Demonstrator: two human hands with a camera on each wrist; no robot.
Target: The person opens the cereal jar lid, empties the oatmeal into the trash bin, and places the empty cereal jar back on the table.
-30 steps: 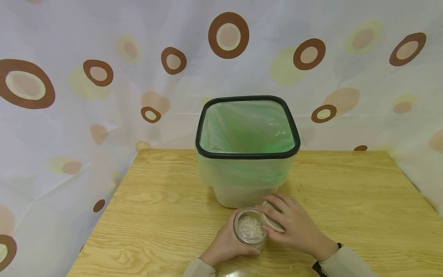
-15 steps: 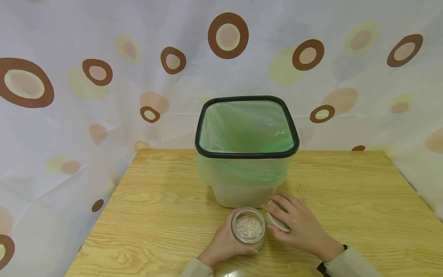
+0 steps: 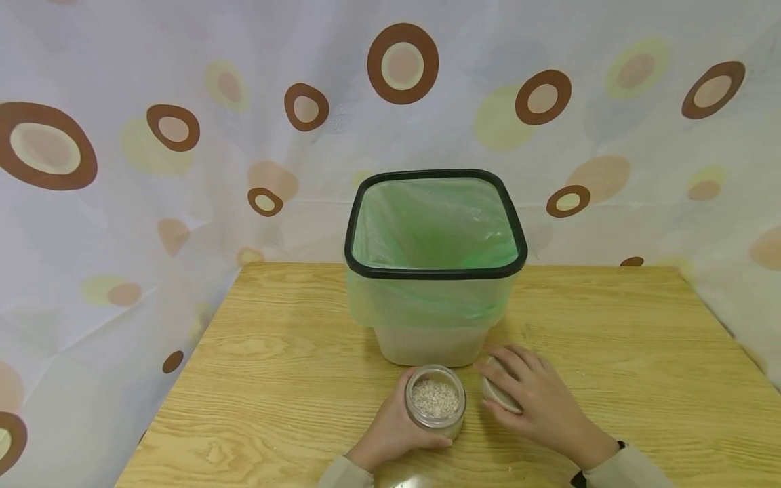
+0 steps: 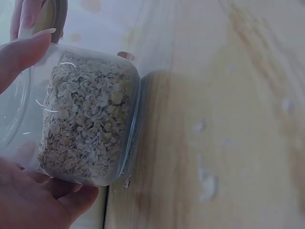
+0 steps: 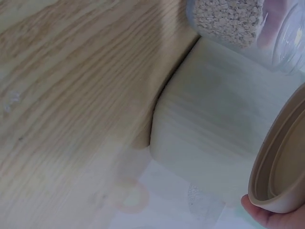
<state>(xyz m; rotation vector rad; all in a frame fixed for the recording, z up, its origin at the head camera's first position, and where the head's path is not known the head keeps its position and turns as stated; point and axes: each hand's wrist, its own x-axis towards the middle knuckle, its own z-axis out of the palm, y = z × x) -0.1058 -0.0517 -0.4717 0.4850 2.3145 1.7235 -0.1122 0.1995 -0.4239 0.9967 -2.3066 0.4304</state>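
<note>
My left hand grips a clear jar, its fingers and thumb around the sides. The jar stands upright with its mouth uncovered. Pale rolled oats fill most of it, seen through the wall in the left wrist view. Just to the jar's right, my right hand holds a round beige lid on edge. The lid is apart from the jar. In the right wrist view the lid's hollow, stepped inner side shows, and a fingertip is at its rim.
Behind the jar stands a white bin with a black rim and a green bag liner. It rests on a wood-grain table. A patterned sheet hangs at the back and sides.
My right hand has drawn the lid away to the right, so the gap from the jar has widened. The jar has shifted slightly left in my left hand.
</note>
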